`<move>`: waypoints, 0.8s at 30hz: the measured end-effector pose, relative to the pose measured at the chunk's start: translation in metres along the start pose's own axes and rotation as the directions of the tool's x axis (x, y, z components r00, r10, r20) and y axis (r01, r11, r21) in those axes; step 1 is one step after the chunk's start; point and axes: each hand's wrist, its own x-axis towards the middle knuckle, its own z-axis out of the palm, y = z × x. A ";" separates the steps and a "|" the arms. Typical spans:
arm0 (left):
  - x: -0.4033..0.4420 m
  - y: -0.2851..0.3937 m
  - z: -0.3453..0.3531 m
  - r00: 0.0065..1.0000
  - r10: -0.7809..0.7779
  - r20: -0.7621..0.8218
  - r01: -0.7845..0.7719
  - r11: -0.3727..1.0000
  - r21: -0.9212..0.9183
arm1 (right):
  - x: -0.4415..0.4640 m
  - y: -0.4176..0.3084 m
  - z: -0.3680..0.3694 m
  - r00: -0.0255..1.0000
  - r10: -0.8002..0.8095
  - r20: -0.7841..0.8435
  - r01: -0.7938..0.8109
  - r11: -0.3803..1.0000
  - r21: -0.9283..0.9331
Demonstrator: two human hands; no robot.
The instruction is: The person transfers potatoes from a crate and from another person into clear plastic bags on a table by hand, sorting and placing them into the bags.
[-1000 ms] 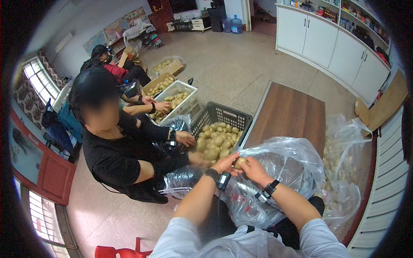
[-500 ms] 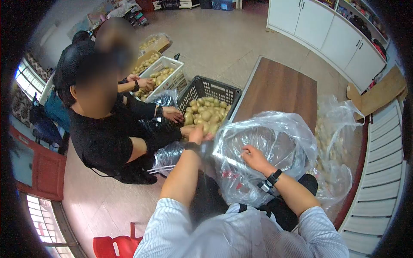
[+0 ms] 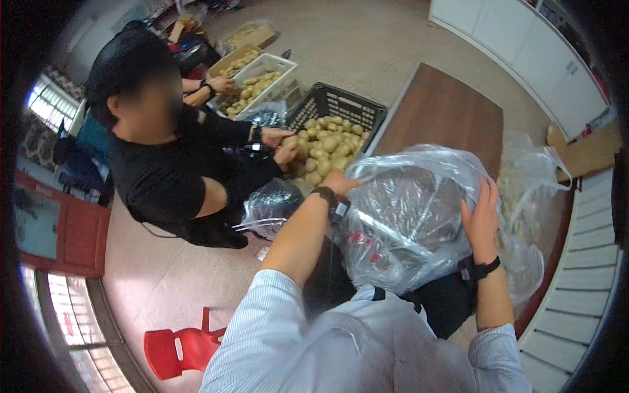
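Note:
A large clear plastic bag [image 3: 406, 223] stands with its mouth spread wide in front of my body. At its left rim, my left hand [image 3: 339, 183] has its fingers closed on the plastic. My right hand [image 3: 483, 219] lies against the bag's right side, fingers stretched and thumb apart. Beyond my left hand, potatoes [image 3: 327, 147] fill part of a black crate [image 3: 350, 98]. A co-worker's two hands [image 3: 283, 147] are over the left side of those potatoes.
A brown wooden table [image 3: 449, 111] is behind the bag. Filled clear bags [image 3: 521, 190] stand at the right. A white crate [image 3: 278, 69] of potatoes sits beyond the black one. A red chair [image 3: 177, 350] is at lower left, near the co-worker in black [image 3: 157, 177].
My left hand has come away from the potatoes to the bag's left rim. My right hand has moved from over the bag's mouth to its right side. The view has shifted.

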 end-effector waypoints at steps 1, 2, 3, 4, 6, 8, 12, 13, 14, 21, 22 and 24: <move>0.006 -0.005 0.005 0.999 0.018 0.030 -0.018 1.000 0.011 | 0.000 0.009 -0.004 0.999 0.045 -0.025 -0.046 0.996 -0.082; 0.011 -0.012 0.012 0.998 0.029 0.052 -0.030 0.999 0.019 | -0.002 0.022 -0.002 0.998 0.064 -0.023 -0.066 0.993 -0.098; 0.020 -0.021 0.019 0.994 0.103 -0.022 -0.099 0.985 0.140 | -0.003 0.038 0.004 0.987 0.153 0.042 -0.146 0.979 -0.141; 0.025 -0.025 0.023 0.978 0.187 -0.089 -0.158 0.952 0.263 | -0.004 0.050 0.009 0.965 0.243 0.100 -0.222 0.957 -0.186; 0.033 -0.029 0.027 0.987 0.155 -0.053 -0.129 0.936 0.327 | -0.008 0.070 0.017 0.944 0.301 0.136 -0.262 0.932 -0.249; 0.014 -0.009 0.024 0.994 0.108 -0.028 -0.089 0.917 0.389 | -0.007 0.080 0.022 0.919 0.357 0.166 -0.297 0.905 -0.305; 0.023 -0.011 0.037 0.933 0.360 -0.018 -0.332 0.878 0.345 | 0.000 0.077 0.025 0.930 0.275 0.244 -0.265 0.961 -0.074; 0.016 -0.004 0.037 0.895 0.447 -0.010 -0.415 0.839 0.352 | 0.004 0.072 0.025 0.948 0.243 0.206 -0.262 0.962 0.073; 0.009 0.007 0.042 0.956 0.293 -0.029 -0.294 0.955 -0.033 | 0.009 0.069 0.028 0.946 0.252 0.203 -0.271 0.960 0.071; -0.059 0.077 0.042 0.947 0.237 0.215 0.043 0.573 -0.819 | 0.041 -0.013 0.015 0.883 0.201 0.424 -0.444 0.651 0.616; -0.067 0.082 0.040 0.941 0.263 0.212 0.029 0.563 -0.826 | 0.040 -0.028 0.018 0.931 0.119 0.346 -0.326 0.701 0.635; -0.084 0.094 0.035 0.932 0.293 0.216 0.016 0.560 -0.828 | 0.037 -0.056 0.028 0.982 -0.043 0.184 -0.098 0.717 0.690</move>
